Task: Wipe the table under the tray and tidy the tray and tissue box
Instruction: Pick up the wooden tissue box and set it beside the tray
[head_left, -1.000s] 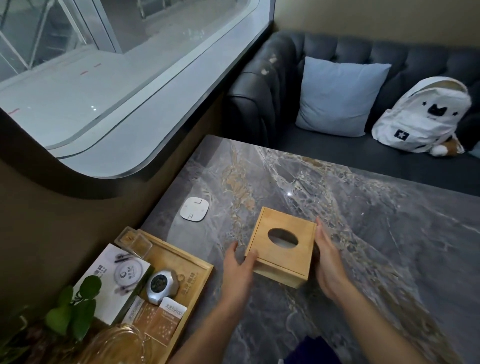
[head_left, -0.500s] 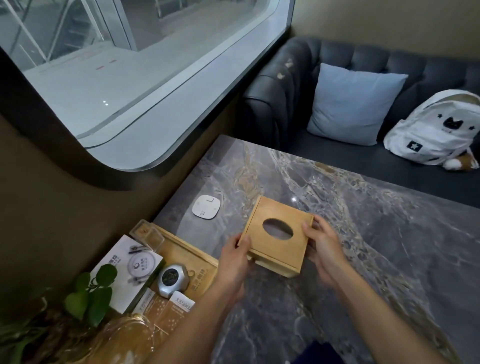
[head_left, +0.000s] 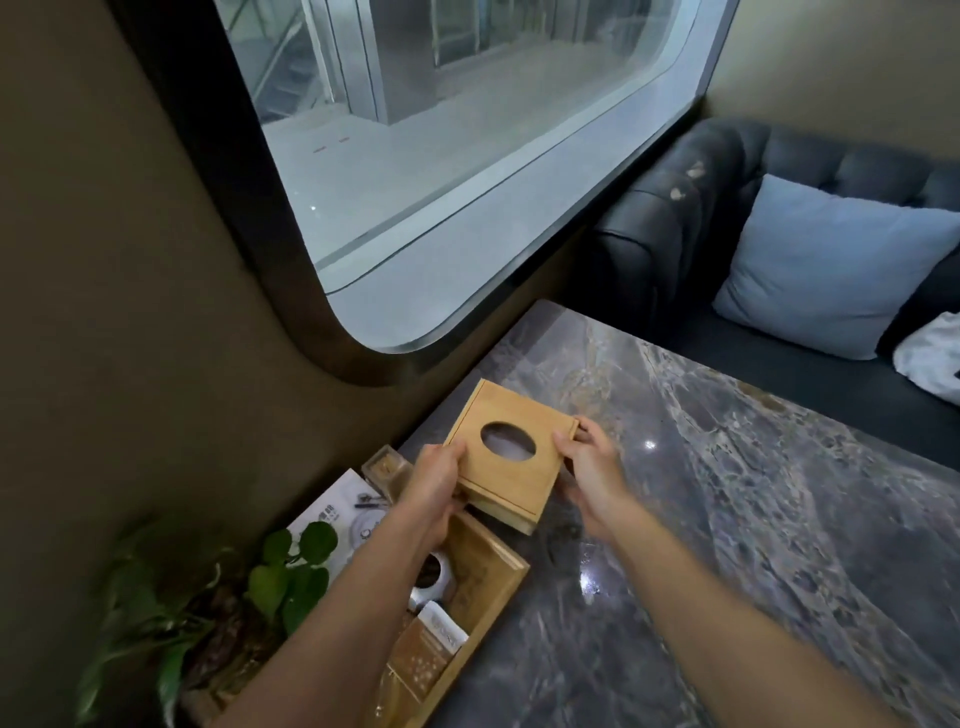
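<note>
While the wooden tissue box (head_left: 511, 457) is clasped from both sides, it is kept tilted above the grey marble table (head_left: 753, 519), close to the wall-side edge. The left hand (head_left: 434, 483) is closed on its left edge, and the right hand (head_left: 584, 467) is closed on its right edge, fingers curled over the far corner. Just below the left grip, the wooden tray (head_left: 488, 582) is seen with small packets inside. Whether the box touches the table cannot be told.
</note>
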